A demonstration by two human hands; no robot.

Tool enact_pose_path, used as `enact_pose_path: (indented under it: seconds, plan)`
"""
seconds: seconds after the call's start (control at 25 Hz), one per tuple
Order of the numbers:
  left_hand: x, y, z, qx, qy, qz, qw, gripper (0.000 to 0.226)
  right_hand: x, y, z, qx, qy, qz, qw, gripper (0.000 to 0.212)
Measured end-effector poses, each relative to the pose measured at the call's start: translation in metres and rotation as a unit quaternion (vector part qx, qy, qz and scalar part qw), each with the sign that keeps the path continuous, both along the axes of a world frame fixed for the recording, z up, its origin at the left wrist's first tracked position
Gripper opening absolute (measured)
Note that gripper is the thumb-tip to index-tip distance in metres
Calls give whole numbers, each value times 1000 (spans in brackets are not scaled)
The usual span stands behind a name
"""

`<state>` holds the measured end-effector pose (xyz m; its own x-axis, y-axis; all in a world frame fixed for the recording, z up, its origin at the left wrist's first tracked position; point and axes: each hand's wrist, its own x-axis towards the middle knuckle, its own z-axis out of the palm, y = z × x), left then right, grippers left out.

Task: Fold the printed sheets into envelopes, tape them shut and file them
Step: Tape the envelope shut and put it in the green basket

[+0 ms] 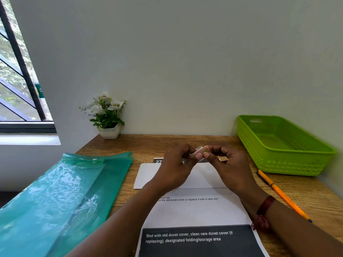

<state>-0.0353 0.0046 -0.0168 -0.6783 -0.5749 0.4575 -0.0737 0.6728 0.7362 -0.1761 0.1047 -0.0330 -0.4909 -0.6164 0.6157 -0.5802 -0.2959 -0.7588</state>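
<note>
grip: left hand [174,167] and right hand [228,167] both pinch tape roll [201,151].
step: peel strip untwisted above folded sheet [148,175].

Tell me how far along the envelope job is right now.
Early. One sheet looks folded into a white envelope on the desk. In hand: the left hand and right hand pinch a small tape roll above it, so no tape seems applied yet. Left: taping it, folding the flat printed sheet nearest the person, and filing. The green basket shows nothing inside; the teal folder lies at the left.
</note>
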Motion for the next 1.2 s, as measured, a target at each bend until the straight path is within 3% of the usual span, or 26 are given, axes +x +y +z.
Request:
enact_pose_path:
  seconds: [0.36,0.68,0.72,0.84,0.96,1.2]
  plan:
    - [7,-8,5,-64,-9,-50,997,12,-1,-2,-1,-7,-68,13,998,8]
    - [9,-3,6,-42,-42,-44,997,20,1,2,0,-4,24,-6,1000,8]
    - [9,-2,7,-39,-42,-43,997,20,3,4,2,-5,25,-5,1000,2]
    - [10,-1,10,-28,-43,-39,998,21,4,4,2,-21,39,-13,999,19]
    - [10,-2,10,-21,-42,-36,998,23,4,4,4,-15,45,-14,999,1]
    - [12,-4,10,-23,-46,-42,998,29,4,4,5,-13,35,-12,999,12]
